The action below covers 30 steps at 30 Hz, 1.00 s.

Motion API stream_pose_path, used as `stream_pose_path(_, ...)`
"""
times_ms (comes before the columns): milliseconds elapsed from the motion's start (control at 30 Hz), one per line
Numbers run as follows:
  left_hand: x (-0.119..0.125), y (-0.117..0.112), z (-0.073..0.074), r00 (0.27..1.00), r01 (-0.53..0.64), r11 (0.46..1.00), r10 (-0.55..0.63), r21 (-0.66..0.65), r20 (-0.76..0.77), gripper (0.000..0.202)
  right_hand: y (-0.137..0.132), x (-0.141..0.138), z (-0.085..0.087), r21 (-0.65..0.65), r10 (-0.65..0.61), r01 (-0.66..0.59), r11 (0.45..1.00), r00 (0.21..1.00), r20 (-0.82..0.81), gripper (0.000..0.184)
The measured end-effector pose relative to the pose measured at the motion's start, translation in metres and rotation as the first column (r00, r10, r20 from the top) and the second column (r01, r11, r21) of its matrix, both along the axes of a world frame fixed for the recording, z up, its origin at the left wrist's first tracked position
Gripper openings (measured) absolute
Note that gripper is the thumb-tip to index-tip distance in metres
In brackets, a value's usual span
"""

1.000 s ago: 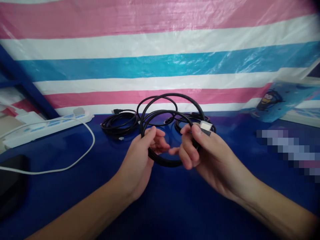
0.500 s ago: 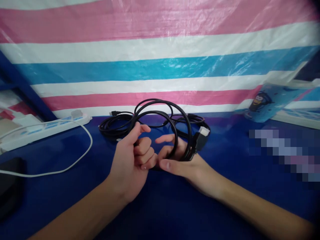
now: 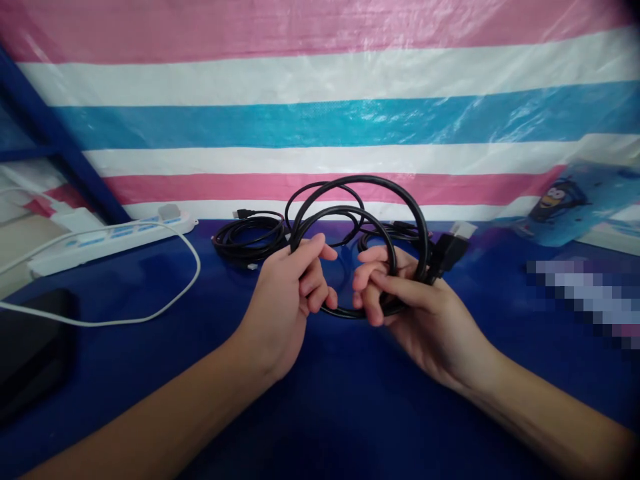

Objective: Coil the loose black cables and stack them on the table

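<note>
Both hands hold up a coiled black cable above the blue table. My left hand pinches the coil's left side with fingers curled. My right hand is closed on the coil's right side, fingers wrapped through the loops. The cable's black plug with a pale tip sticks out just right of my right hand.
Two more black cable bundles lie behind the hands, one at the left and one at the right. A white power strip with a white cord lies at left. A dark object sits at the left edge. A blue packet leans at right against the striped backdrop.
The coil was turned in the hands: the right hand went palm-up under it, then came back to grip its right side. The plug end now points up to the right.
</note>
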<state>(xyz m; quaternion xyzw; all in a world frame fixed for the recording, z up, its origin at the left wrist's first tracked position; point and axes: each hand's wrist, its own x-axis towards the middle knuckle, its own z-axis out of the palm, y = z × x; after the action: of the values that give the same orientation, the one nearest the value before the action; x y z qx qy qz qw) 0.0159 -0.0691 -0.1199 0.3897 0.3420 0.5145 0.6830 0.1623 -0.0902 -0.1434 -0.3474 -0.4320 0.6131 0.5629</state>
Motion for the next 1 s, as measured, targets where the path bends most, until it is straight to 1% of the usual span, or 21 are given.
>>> stream_pose_path(67, 0.002, 0.001, -0.003, 0.998, 0.046, 0.999, -0.046, -0.001, -0.042, 0.020, 0.001, 0.002, 0.002, -0.010, -0.056, 0.056, 0.998, 0.998, -0.020, 0.019)
stream_pose_path(133, 0.004, 0.001, -0.008, 0.984, 0.101, 0.995, -0.097, 0.019, -0.150, 0.020, 0.004, 0.005, 0.005, -0.051, -0.108, 0.107, 0.993, 0.994, -0.009, 0.018)
stream_pose_path(200, 0.007, -0.001, -0.016, 0.942, 0.135, 0.989, -0.111, 0.055, -0.317, 0.020, 0.007, 0.009, 0.007, -0.105, -0.132, 0.132, 0.986, 0.991, 0.010, 0.019)
stream_pose_path(267, 0.008, -0.002, -0.023, 0.887, 0.156, 0.984, -0.100, 0.088, -0.451, 0.018, 0.009, 0.013, 0.009, -0.143, -0.137, 0.140, 0.980, 0.990, 0.028, 0.020)
stream_pose_path(333, 0.007, -0.003, -0.027, 0.841, 0.162, 0.977, -0.064, 0.138, -0.537, 0.018, 0.011, 0.016, 0.011, -0.165, -0.126, 0.132, 0.978, 0.991, 0.045, 0.019)
stream_pose_path(467, 0.001, -0.001, -0.025, 0.708, 0.122, 0.940, 0.141, 0.317, -0.692, 0.016, 0.011, 0.019, 0.012, -0.192, -0.029, 0.038, 0.981, 0.998, 0.050, 0.013)
stream_pose_path(500, 0.000, 0.000, -0.024, 0.687, 0.113, 0.925, 0.190, 0.362, -0.701, 0.015, 0.011, 0.020, 0.011, -0.196, 0.005, 0.006, 0.980, 0.999, 0.053, 0.013)
stream_pose_path(533, -0.001, 0.001, -0.023, 0.686, 0.104, 0.908, 0.231, 0.406, -0.691, 0.014, 0.011, 0.021, 0.010, -0.206, 0.041, -0.028, 0.978, 0.997, 0.060, 0.013)
stream_pose_path(633, -0.003, 0.001, -0.021, 0.735, 0.071, 0.844, 0.316, 0.532, -0.600, 0.013, 0.010, 0.023, 0.006, -0.252, 0.134, -0.105, 0.962, 0.986, 0.101, 0.016)
stream_pose_path(700, -0.003, 0.000, -0.022, 0.750, 0.053, 0.799, 0.364, 0.599, -0.552, 0.015, 0.010, 0.022, 0.004, -0.260, 0.148, -0.111, 0.959, 0.981, 0.127, 0.017)
stream_pose_path(800, -0.003, -0.002, -0.022, 0.733, 0.015, 0.743, 0.447, 0.669, -0.513, 0.023, 0.009, 0.019, 0.001, -0.236, 0.128, -0.091, 0.968, 0.981, 0.145, 0.020)
stream_pose_path(867, -0.003, -0.001, -0.022, 0.717, -0.011, 0.718, 0.490, 0.695, -0.495, 0.028, 0.009, 0.015, 0.000, -0.196, 0.084, -0.058, 0.979, 0.989, 0.125, 0.025)
stream_pose_path(933, -0.002, 0.002, -0.023, 0.710, -0.036, 0.709, 0.514, 0.704, -0.482, 0.029, 0.007, 0.011, 0.000, -0.147, 0.014, -0.002, 0.989, 0.997, 0.078, 0.027)
stream_pose_path(1000, -0.002, 0.005, -0.023, 0.737, -0.078, 0.696, 0.522, 0.714, -0.429, 0.030, 0.006, 0.007, 0.002, -0.118, -0.050, 0.053, 0.992, 0.998, 0.025, 0.027)
